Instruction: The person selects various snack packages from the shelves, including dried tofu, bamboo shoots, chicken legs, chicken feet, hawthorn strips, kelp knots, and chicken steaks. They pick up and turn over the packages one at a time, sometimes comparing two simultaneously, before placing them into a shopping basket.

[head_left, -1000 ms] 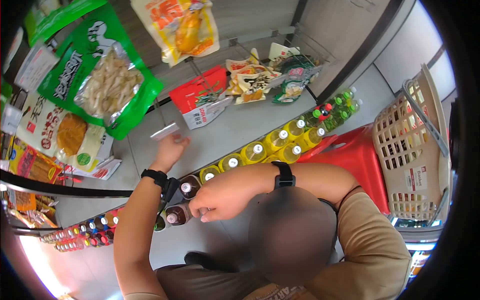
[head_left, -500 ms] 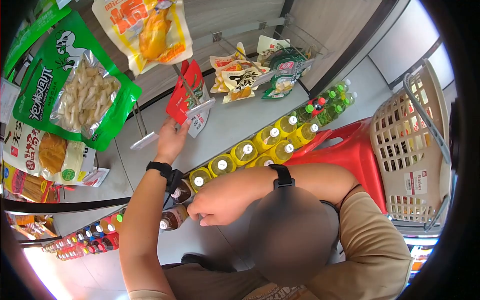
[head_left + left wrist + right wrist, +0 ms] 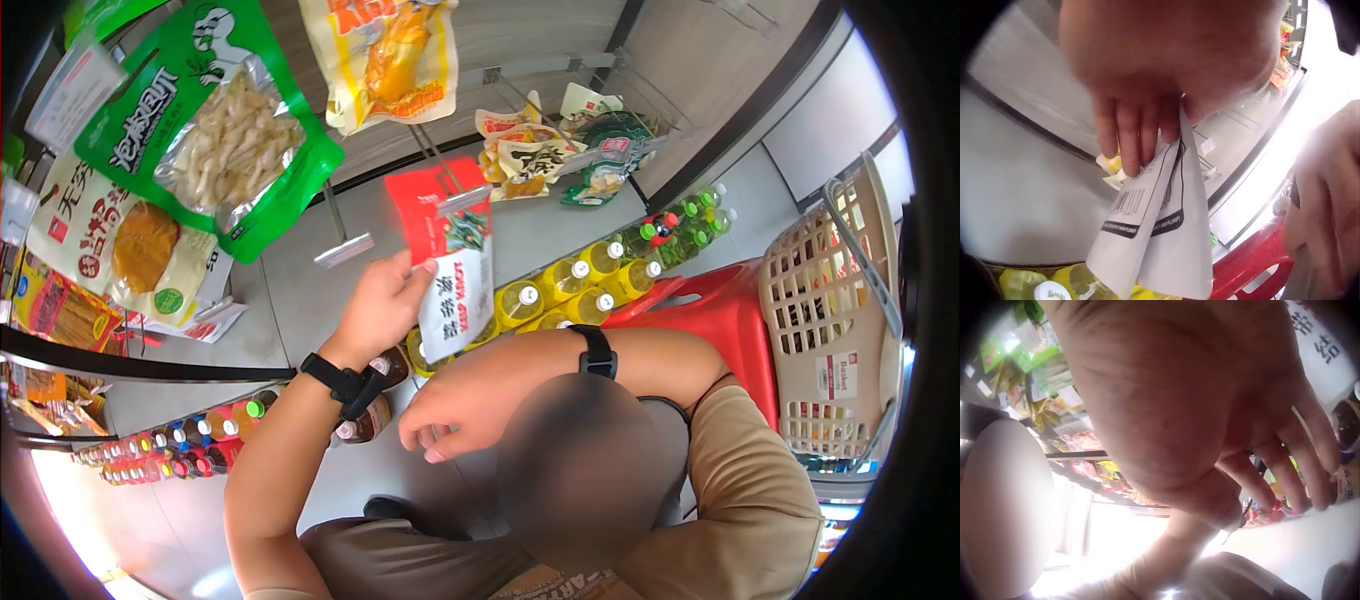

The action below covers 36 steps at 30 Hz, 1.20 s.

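In the head view my left hand [image 3: 380,310] pinches a red and white packet [image 3: 455,290] at its left edge, thumb in front. A hook's price tag [image 3: 465,200] overlaps the packet's upper part; whether the packet is off the hook I cannot tell. From the left wrist view, the fingers of my left hand [image 3: 1147,81] lie against two white panels with barcodes [image 3: 1129,203]. My right hand [image 3: 465,405] holds nothing, its fingers loosely bent, below the packet; the right wrist view shows the palm of this hand [image 3: 1172,406].
Green packet [image 3: 235,150] and yellow-edged packet [image 3: 390,60] hang above; small packets [image 3: 525,155] hang further right. Yellow bottles [image 3: 565,280] and green ones [image 3: 690,235] line the floor. At right, a beige basket [image 3: 830,300] stands beside a red plastic object [image 3: 735,320]. An empty hook's tag [image 3: 343,250] sticks out.
My left hand has reached the red packet and drawn it closer and lower, where it now hangs straighter and larger in view. The right hand has barely moved. The head view has shifted slightly.
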### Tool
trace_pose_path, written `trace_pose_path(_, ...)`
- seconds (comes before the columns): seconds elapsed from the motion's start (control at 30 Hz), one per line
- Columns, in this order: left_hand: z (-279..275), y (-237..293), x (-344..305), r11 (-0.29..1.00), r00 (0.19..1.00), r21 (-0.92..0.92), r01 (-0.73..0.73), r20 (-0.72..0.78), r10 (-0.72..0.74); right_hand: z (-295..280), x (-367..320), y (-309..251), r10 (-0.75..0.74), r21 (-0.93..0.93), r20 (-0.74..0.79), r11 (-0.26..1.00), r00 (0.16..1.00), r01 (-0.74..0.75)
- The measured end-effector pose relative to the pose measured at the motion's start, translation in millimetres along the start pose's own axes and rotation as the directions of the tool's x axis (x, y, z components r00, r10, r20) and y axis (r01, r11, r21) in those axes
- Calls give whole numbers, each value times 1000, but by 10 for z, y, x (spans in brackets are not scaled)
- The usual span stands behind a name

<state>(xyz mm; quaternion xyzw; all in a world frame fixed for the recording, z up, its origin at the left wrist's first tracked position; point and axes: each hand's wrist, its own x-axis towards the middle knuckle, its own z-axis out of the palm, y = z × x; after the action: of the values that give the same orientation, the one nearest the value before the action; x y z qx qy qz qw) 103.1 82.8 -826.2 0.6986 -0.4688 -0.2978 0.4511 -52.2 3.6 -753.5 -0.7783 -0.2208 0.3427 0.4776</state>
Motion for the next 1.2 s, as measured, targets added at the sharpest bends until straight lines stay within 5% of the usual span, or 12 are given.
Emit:
trace_pose_path(0.47,-400,569,-723,981,968,139,-134,231,99,-39,15,-332,-302,98,135,952,944,290)
trace_pose_path(0.57,-639,698,-1171,997,988,4,-82,131,81,-46,-16,-545,-445,207,-138,861,885,465)
trace_pose_path(0.63,-795,711,-1432,995,995,-1,-96,18,96,-89,-33,-605,-452,-4,-524,849,722,528)
trace_pose_path(0.67,-906,731,-1523,999,999,-37,-26,-30,25,-67,-25,-607,-450,-8,-521,853,725,523)
trace_pose_path(0.73,-1029,690,-1680,967,980,-235,95,-147,-132,5,37,-586,-305,110,-815,754,493,648)
trace_pose_path(0.77,-1006,660,-1699,890,962,-455,21,-232,-141,-24,33,-582,-312,110,-807,755,501,647)
trace_pose_path(0.9,-1080,690,-1676,813,910,-571,-113,-388,-146,-331,55,-415,-118,-62,-992,785,50,616)
trace_pose_path(1.03,-1059,652,-1635,762,812,-621,-184,-533,-237,-363,146,-289,-17,48,-991,884,135,465)
trace_pose_path(1.07,-1053,664,-1625,728,800,-652,-209,-542,-256,-361,76,-215,42,202,-926,895,375,399)
trace_pose_path(1.1,-1049,674,-1618,694,787,-681,-234,-552,-276,-336,89,-183,41,201,-925,896,377,395)
trace_pose_path(1.17,-1037,698,-1605,694,763,-670,-263,-585,-275,-252,143,-155,125,580,-643,724,755,374)
trace_pose_path(1.2,-1047,709,-1620,685,774,-678,-269,-575,-265,-239,147,-153,121,578,-642,726,757,373)
